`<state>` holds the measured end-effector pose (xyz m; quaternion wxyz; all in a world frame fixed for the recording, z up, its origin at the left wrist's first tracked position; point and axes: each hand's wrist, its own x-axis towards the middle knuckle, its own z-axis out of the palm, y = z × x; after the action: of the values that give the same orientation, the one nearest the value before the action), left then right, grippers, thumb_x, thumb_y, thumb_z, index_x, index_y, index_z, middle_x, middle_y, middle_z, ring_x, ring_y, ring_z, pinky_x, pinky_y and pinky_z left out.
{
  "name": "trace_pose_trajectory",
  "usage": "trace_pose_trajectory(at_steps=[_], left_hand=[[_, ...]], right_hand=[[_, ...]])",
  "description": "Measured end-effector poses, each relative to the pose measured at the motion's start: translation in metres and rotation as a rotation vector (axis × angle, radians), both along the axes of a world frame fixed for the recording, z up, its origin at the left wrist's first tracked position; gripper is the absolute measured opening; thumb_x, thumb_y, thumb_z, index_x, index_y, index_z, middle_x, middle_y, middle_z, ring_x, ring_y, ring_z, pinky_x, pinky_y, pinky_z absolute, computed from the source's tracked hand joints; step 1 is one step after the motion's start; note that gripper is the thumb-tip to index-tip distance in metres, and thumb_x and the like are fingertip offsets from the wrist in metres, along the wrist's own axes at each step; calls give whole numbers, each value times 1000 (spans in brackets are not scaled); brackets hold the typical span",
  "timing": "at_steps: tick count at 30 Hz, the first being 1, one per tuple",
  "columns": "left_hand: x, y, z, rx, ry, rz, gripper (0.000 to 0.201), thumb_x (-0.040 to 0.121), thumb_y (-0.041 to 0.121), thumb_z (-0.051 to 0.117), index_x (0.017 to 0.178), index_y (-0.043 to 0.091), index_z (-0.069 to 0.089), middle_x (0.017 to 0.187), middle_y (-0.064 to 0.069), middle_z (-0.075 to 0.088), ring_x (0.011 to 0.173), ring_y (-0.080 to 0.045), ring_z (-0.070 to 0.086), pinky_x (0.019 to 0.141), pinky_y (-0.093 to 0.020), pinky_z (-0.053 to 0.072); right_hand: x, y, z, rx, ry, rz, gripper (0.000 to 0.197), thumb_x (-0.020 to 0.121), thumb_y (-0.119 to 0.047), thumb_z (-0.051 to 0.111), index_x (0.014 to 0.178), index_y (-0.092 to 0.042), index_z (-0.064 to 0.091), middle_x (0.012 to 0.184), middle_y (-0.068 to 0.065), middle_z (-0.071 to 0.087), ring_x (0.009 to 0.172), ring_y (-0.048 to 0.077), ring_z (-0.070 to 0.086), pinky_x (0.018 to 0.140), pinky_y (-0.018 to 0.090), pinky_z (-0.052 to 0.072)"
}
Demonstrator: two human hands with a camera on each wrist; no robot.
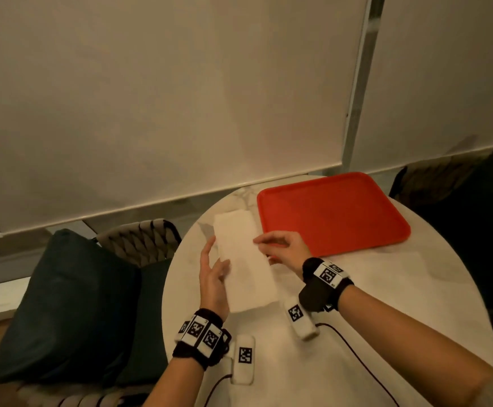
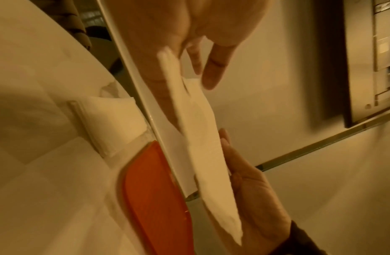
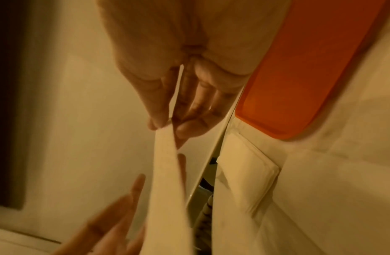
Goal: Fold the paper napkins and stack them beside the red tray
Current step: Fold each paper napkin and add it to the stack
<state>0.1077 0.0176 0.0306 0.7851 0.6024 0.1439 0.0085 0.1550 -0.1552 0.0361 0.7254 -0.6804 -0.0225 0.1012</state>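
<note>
A white paper napkin [image 1: 248,277], folded into a long strip, is held just above the round white table [image 1: 371,318] between my two hands. My right hand [image 1: 280,248] pinches its right edge between thumb and fingers [image 3: 159,110]. On the strip's left side, my left hand [image 1: 213,274] lies with straight fingers, the thumb touching the paper. The strip [image 2: 202,146] looks blurred in both wrist views. A folded napkin stack [image 1: 233,224] lies on the table by the left side of the red tray [image 1: 333,212]; it also shows as the stack [image 3: 246,170] in the right wrist view.
A chair with a woven back [image 1: 139,239] and a dark teal cushion [image 1: 71,304] stands left of the table. A dark seat [image 1: 459,207] is at the right. Pale blinds [image 1: 180,98] hang behind. Thin black cables [image 1: 356,356] trail over the near tabletop.
</note>
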Motion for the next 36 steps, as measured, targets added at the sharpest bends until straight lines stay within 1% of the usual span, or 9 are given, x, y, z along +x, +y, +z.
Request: trace_pose_trajectory(at_steps=[5,7,9,12,17,24,30,34,36], left_hand=[[41,26,-29,233,66,-71,40,84,-5,61,109,26,67,121,-8,61,98,-21,64,81,-42,58],[63,36,-39,350,81,-94,36,82,-5,65,104,23,67,112,-12,65,79,-17,65,72,-31,58],[89,43,-45,438,83,-112,39,81,-2,69,109,24,66,96,-15,67,72,-22,63,71,-33,58],[130,55,-56,671,46,-159,46,77,7,76,119,21,64,90,-7,60,72,-19,53,75,-33,52],[174,66,-77,891,44,-317,61,76,7,78,132,9,55,133,-12,53,117,-28,53,103,-36,43],[189,68,-106,1119,170,-492,69,81,19,75,143,11,44,144,-10,35,129,-26,42,110,-31,32],[165,57,-93,1308,167,-425,56,90,29,61,142,20,42,148,-17,21,129,-39,34,107,-43,35],[112,22,-83,1338,-13,-510,44,89,26,61,131,16,51,143,-14,32,127,-35,35,103,-46,39],[81,1,-86,1319,-28,-647,44,90,28,61,130,14,53,139,-10,39,126,-31,39,102,-46,39]], right_hand=[[42,15,-25,-259,30,-16,20,77,3,72,95,-7,75,64,-9,66,50,5,56,55,19,48],[61,22,-36,-341,35,-27,23,75,1,74,95,-11,75,57,-15,62,45,0,52,54,15,44],[80,28,-42,-409,29,-41,28,74,-1,76,99,-14,75,50,-15,59,43,-2,51,51,11,40],[108,38,-53,-509,6,-36,40,72,-5,78,108,-21,72,67,-6,64,55,3,54,55,10,44],[138,55,-91,-714,-28,110,63,72,-3,76,131,-16,58,130,-1,54,68,8,56,58,7,41],[140,67,-111,-857,33,268,69,84,-14,66,146,-15,36,154,4,20,105,23,52,86,17,35],[96,19,-67,-755,9,88,38,83,-15,69,121,-18,64,131,5,47,91,21,60,80,24,45],[46,-43,-46,-786,155,35,30,85,-24,69,115,-25,66,108,-1,61,90,21,60,77,30,48],[17,-70,-46,-825,226,55,31,87,-26,67,118,-25,64,115,-4,62,98,18,59,80,28,44]])
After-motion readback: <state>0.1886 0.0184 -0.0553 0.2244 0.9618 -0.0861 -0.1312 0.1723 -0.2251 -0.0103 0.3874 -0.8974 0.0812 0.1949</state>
